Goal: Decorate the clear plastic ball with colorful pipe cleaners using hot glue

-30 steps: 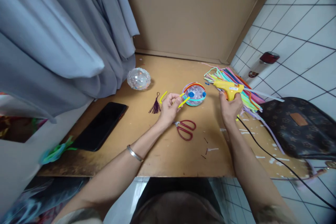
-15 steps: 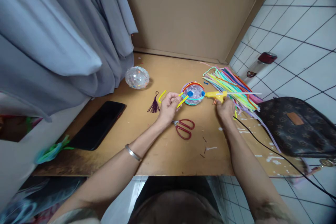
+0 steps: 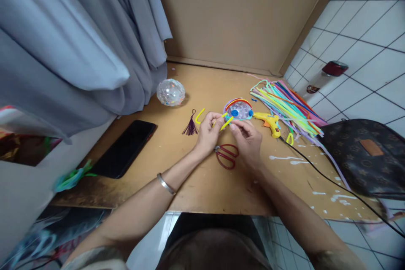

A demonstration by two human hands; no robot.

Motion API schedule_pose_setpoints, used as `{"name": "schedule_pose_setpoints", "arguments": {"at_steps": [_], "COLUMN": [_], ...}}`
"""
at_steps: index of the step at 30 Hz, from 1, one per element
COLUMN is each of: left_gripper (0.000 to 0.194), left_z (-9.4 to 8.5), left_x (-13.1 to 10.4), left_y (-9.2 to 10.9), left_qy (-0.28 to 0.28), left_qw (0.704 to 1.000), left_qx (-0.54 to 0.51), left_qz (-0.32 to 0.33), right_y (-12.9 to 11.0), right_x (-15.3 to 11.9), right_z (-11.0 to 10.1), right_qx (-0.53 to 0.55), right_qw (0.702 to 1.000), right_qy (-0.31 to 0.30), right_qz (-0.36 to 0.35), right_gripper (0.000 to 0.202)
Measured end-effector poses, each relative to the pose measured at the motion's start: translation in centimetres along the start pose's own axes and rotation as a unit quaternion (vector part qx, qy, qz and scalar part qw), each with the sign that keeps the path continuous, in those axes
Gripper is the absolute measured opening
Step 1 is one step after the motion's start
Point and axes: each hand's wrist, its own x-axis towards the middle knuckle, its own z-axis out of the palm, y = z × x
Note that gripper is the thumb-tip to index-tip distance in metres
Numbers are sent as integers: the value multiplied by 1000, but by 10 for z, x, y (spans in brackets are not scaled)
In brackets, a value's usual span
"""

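My left hand (image 3: 210,133) pinches a bent yellow pipe cleaner (image 3: 226,123) between thumb and fingers. Close beside it, my right hand (image 3: 248,137) has its thumb and fingertips together at the pipe cleaner's free end. Just behind both hands sits a clear ball-like ornament (image 3: 244,111), with coloured strips arched over it and blue round pieces on its side; its lower part is partly hidden by my fingers. A yellow glue gun (image 3: 268,122) lies on the table to the right, its nozzle close to the ornament, held by neither hand.
Red-handled scissors (image 3: 227,157) lie below my hands. To the left are a dark tassel (image 3: 190,124), another yellow piece (image 3: 198,117), a clear bowl-like piece (image 3: 171,93) and a black phone (image 3: 125,148). Pipe cleaners (image 3: 286,105), a bag (image 3: 363,152) and the gun's cord (image 3: 311,166) occupy the right.
My right hand has let go of the glue gun, which now rests on the table, and has moved left to the yellow pipe cleaner. My left hand still holds it.
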Motion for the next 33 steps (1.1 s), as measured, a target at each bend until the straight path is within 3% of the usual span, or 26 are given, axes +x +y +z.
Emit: {"name": "schedule_pose_setpoints", "arguments": {"at_steps": [5,13,24,33], "left_gripper": [22,24,24,28], "left_z": [5,4,6,6], "left_x": [-12,-9,-8,-8], "left_y": [3,0,2,4], "left_qy": [7,12,0,-15], "left_qw": [995,998,1000,1000], "left_qx": [80,32,-4,-14], "left_qz": [54,52,-3,-3], "right_y": [-1,1,0,2], "right_x": [-8,-2,0,1], "right_z": [12,5,-1,1], "right_qx": [134,225,195,168], "right_qw": [986,957,969,975], "right_qy": [9,16,-14,-1], "right_qz": [97,183,154,146], "right_gripper": [19,28,23,23]}}
